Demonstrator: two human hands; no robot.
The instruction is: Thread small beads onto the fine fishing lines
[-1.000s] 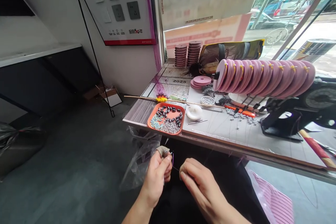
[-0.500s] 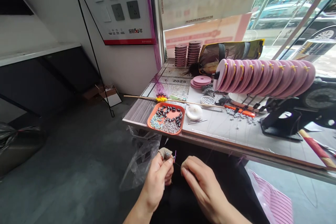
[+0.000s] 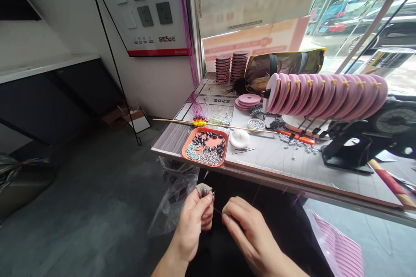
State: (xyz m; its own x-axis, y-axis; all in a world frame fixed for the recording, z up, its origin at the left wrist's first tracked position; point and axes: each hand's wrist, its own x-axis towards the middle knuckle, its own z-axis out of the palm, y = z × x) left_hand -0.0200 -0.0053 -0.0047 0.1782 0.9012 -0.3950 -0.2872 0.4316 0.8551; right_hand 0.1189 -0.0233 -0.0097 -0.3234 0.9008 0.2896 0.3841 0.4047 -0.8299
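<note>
Below the table edge, my left hand (image 3: 195, 218) is closed in a pinch, a beige covering on its index fingertip. Small grey bits and a thin bluish piece show at that fingertip, too small to name. My right hand (image 3: 248, 229) is also pinched shut, with beige covering at its fingertips. A thin line (image 3: 217, 210) runs across the short gap between the hands into the right fingers. Nearest above the left hand is an orange tray (image 3: 186, 156) of black beads, pale green tubes and small silvery pieces.
On the table are a white round dish (image 3: 239, 138), a small cup of beads (image 3: 256, 124), a long thin stick (image 3: 169, 120) and loose grey beads (image 3: 302, 145). A machine bearing a row of pink spools (image 3: 325, 95) stands right. Clear plastic (image 3: 175, 201) hangs under the edge.
The small purple piece at my left fingertips has turned and shows less. My right hand has shifted slightly left and down, still pinching the line.
</note>
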